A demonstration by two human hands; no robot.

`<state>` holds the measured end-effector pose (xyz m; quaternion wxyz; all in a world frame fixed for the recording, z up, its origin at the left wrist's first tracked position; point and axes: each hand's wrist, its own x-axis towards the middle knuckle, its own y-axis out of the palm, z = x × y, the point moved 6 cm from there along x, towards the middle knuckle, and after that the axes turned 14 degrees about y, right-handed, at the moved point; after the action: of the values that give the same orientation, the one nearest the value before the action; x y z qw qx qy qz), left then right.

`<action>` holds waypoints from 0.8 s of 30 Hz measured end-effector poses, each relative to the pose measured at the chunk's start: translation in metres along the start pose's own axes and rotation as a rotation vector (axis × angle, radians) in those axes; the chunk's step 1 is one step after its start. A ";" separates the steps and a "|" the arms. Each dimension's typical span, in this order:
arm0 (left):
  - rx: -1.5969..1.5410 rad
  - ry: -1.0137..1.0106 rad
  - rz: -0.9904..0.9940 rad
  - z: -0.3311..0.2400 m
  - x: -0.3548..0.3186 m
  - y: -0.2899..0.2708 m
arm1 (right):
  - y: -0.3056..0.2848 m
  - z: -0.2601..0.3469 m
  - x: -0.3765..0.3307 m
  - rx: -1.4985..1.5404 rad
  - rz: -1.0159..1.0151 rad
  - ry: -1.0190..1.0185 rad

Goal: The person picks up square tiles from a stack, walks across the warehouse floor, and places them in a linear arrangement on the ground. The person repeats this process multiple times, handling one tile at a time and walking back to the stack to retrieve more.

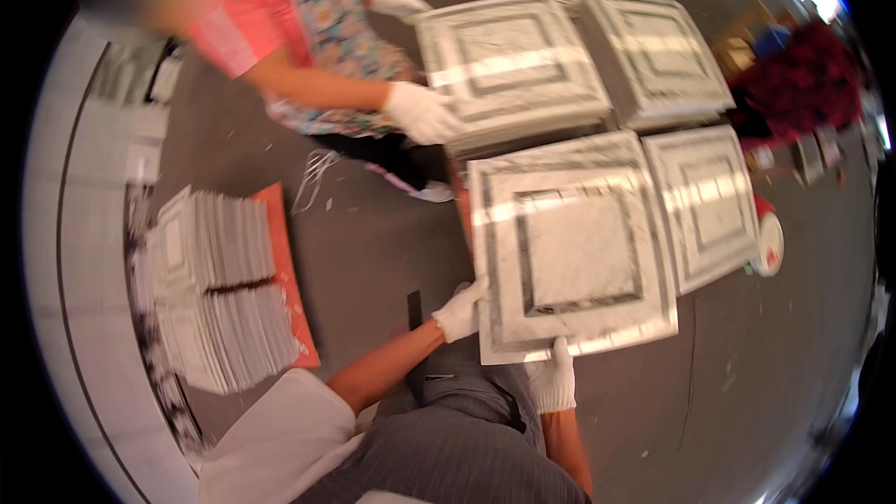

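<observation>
From the head camera I see my left hand (459, 311) in a white glove, fingers clasped on the left edge of the nearest square panel (569, 243), which lies flat on the floor (373, 224). My right hand (554, 378) grips its near edge. Three more panels (513, 61) lie beyond it, and another person's gloved hand (422, 112) touches the far left one. A stack of sheets (219, 285) sits well apart at the floor's left edge.

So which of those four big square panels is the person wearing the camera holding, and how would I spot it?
Four silvery square panels lie in a two-by-two block on the grey floor. It is the nearest left one, largest in view. Only it has both the wearer's white-gloved hands on it: left hand at its corner, right hand on its near edge.
</observation>
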<state>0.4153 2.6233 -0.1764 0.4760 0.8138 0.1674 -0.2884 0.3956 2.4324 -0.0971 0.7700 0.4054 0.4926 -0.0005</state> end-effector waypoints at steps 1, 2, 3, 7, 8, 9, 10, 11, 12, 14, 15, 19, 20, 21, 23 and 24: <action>-0.071 -0.022 0.009 0.001 -0.006 0.007 | 0.004 -0.004 0.001 0.020 0.080 0.024; -0.147 -0.035 0.019 0.002 -0.012 0.017 | 0.020 -0.004 -0.008 0.013 0.069 0.090; -0.132 -0.015 -0.028 0.005 -0.017 0.019 | 0.019 -0.005 -0.008 0.015 0.056 0.122; -0.158 -0.029 -0.015 0.006 -0.029 0.036 | 0.014 0.004 -0.016 -0.009 0.151 0.210; -0.254 -0.065 0.013 0.007 -0.030 0.038 | 0.016 0.002 -0.014 -0.010 0.163 0.294; -0.154 -0.014 -0.017 0.011 -0.024 0.028 | 0.012 0.007 -0.015 0.000 0.161 0.343; -0.049 0.021 -0.025 0.016 -0.016 0.014 | 0.009 0.015 -0.019 0.017 0.154 0.365; -0.250 -0.002 0.284 0.016 -0.018 0.016 | 0.015 0.021 -0.022 -0.028 0.208 0.347; -0.285 -0.013 0.276 0.014 -0.017 0.023 | 0.027 0.032 -0.028 -0.095 0.241 0.326; -0.133 0.035 -0.039 -0.001 -0.028 0.050 | -0.002 0.040 -0.020 -0.070 0.244 0.414; -0.114 0.042 -0.049 -0.006 -0.034 0.061 | -0.002 0.045 -0.025 -0.137 0.291 0.397; -0.127 -0.023 -0.035 -0.023 -0.054 0.092 | -0.021 0.076 -0.045 -0.408 0.371 0.391; -0.150 -0.048 -0.027 -0.026 -0.062 0.097 | -0.016 0.082 -0.047 -0.474 0.382 0.417; -0.128 -0.012 -0.007 -0.026 -0.061 0.093 | -0.001 0.095 -0.063 -0.386 0.184 0.319; -0.084 0.001 -0.004 -0.029 -0.056 0.093 | 0.019 0.121 -0.087 -0.354 -0.079 0.149; -0.073 -0.014 -0.024 -0.030 -0.060 0.092 | 0.025 0.131 -0.084 -0.414 -0.088 0.132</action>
<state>0.4286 2.6042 -0.0647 0.5033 0.7917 0.1841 -0.2934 0.4611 2.3340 0.0070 0.8022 0.2159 0.5486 0.0938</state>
